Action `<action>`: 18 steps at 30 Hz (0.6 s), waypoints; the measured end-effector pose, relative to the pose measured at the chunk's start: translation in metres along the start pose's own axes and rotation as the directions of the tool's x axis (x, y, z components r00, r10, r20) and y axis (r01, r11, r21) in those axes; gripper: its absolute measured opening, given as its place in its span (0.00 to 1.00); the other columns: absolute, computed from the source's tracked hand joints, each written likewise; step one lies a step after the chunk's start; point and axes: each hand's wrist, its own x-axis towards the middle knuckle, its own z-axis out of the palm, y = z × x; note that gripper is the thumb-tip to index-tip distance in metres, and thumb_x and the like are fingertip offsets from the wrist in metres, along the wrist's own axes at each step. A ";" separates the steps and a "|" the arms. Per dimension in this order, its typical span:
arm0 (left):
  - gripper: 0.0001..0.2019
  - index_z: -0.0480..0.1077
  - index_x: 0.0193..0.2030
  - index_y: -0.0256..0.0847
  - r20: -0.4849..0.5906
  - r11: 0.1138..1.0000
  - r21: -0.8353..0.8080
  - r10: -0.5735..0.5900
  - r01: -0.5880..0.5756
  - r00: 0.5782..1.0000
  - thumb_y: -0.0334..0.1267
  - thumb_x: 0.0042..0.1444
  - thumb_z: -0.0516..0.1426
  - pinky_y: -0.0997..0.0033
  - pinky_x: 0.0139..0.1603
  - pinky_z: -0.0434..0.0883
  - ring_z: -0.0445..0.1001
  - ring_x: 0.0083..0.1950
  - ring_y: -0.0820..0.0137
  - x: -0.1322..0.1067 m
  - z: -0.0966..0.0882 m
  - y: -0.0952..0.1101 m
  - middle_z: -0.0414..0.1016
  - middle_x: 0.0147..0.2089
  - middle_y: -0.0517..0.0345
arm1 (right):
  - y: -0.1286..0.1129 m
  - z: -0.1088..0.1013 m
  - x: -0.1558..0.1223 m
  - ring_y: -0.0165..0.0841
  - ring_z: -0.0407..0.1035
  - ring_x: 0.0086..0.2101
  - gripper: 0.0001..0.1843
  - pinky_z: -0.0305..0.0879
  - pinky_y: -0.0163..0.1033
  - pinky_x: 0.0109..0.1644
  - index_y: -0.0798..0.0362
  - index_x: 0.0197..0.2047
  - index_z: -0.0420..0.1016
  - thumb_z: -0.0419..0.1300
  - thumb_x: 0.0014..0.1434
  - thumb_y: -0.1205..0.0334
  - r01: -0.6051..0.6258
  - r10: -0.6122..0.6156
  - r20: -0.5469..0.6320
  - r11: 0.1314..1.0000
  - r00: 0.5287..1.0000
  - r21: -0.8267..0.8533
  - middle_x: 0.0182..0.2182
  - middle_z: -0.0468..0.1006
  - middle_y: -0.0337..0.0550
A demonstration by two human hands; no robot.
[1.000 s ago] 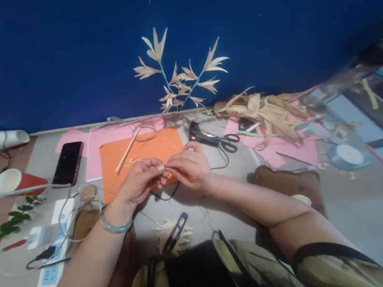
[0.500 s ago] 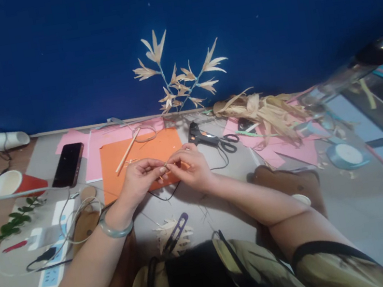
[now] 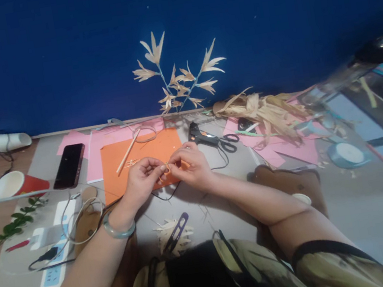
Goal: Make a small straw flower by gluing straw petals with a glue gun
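Note:
Thumb and fingertips of my left hand (image 3: 144,175) pinch a small straw-coloured piece (image 3: 167,165). From the other side my right hand (image 3: 191,165) pinches the same piece, and the fingertips nearly meet. Its exact kind is too small to make out. Both hands are over the front edge of an orange sheet (image 3: 115,158). A pale stick (image 3: 128,150) and several short thin slivers (image 3: 131,163) lie on that sheet. Just beyond my right hand are a black glue gun (image 3: 202,134) and black-handled scissors (image 3: 230,143).
Purple thread snips (image 3: 177,232) rest on pale scraps near my body. Dried husk strips (image 3: 257,108) lie at right, beside a ribbon spool (image 3: 347,155). A husk-flower branch (image 3: 181,84) stands at the back. Left are a phone (image 3: 69,166), a power strip (image 3: 54,274) and paper cups (image 3: 9,185).
Both hands keep their pinch at nearly the same spot, with slight finger movement. My left forearm has shifted a little to the right, and the view has moved slightly.

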 end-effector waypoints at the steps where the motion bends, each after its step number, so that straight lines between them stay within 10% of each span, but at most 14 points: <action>1: 0.13 0.70 0.28 0.36 0.004 1.000 0.002 0.003 -0.003 1.000 0.44 0.46 0.66 0.77 0.22 0.68 0.70 0.20 0.75 0.000 0.000 0.000 0.73 0.20 0.60 | 0.000 -0.001 0.000 0.28 0.67 0.25 0.08 0.55 0.45 0.49 0.51 0.27 0.68 0.58 0.58 0.64 -0.004 0.004 0.002 1.000 1.000 -0.007 0.24 0.76 0.35; 18: 0.11 0.75 0.31 0.36 0.027 0.998 0.058 0.038 -0.039 0.999 0.40 0.45 0.66 0.73 0.29 0.72 0.74 0.26 0.71 0.000 -0.004 0.002 0.77 0.26 0.55 | 0.004 -0.001 -0.002 0.29 0.68 0.29 0.05 0.51 0.45 0.52 0.51 0.31 0.69 0.56 0.60 0.63 0.171 -0.162 0.067 0.972 0.985 -0.164 0.28 0.78 0.36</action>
